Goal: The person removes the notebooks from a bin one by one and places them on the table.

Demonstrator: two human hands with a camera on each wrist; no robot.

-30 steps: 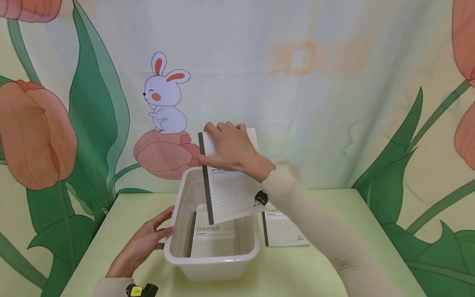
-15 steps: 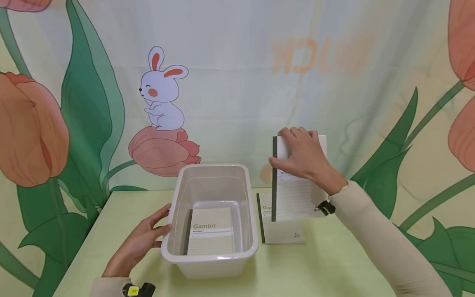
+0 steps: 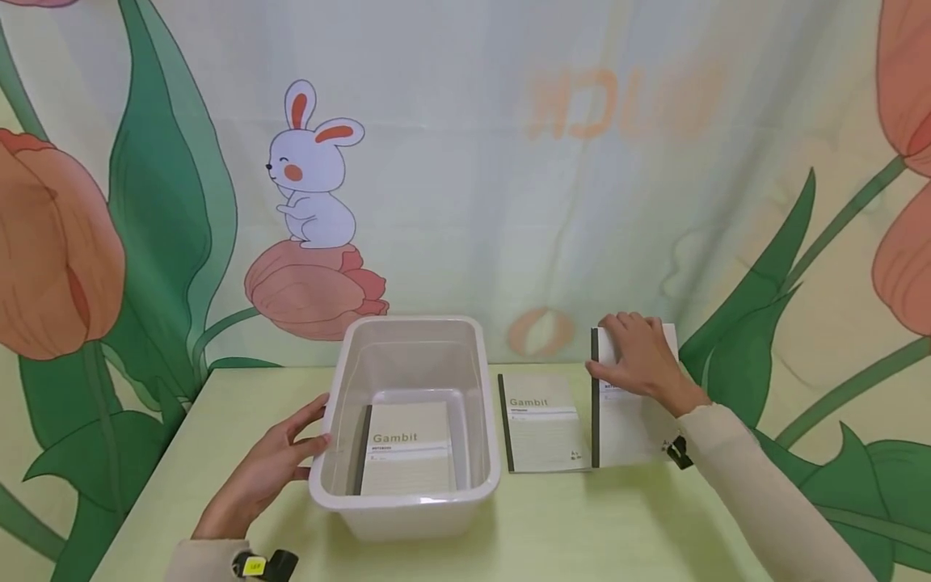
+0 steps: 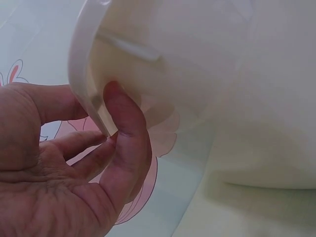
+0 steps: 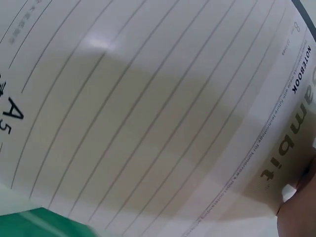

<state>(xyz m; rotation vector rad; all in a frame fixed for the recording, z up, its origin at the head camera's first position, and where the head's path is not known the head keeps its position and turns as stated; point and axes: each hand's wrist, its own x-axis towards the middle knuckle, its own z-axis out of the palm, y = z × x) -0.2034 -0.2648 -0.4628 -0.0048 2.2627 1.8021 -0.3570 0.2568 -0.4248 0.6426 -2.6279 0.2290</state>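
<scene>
"One pastel fabric backdrop printed with tulips (image 3: 465, 202), one pale green table (image 3: 582, 529) before it. What's on top?"

"One off-white rectangular plastic tub (image 3: 403, 503)! Then pale, paper-covered, dark-spined notebooks, three in sight. First, the notebook in the tub (image 3: 407, 462), lying face up; whether more sit beneath, I can't tell."

"And the others?"

"One flat notebook (image 3: 545, 438) just right of the tub, and one held notebook (image 3: 633, 428), near upright, just right of that. Whether its lower edge meets the table, I can't say."

"How will it handle?"

"Light, I'd judge, and thin enough to bow. That glare in the right wrist view suggests a smooth, slightly slick cover. Hardly fragile, though corners could crease. Best hold? The dark spine, likely the stiffest part."

"Hands?"

"Two! Right hand (image 3: 647, 356) half-curled, gripping the held notebook near its top, fingers at the upper edge, thumb at the spine. Left hand (image 3: 271, 465) half-curled too, thumb and fingers holding the tub's left rim."
</scene>
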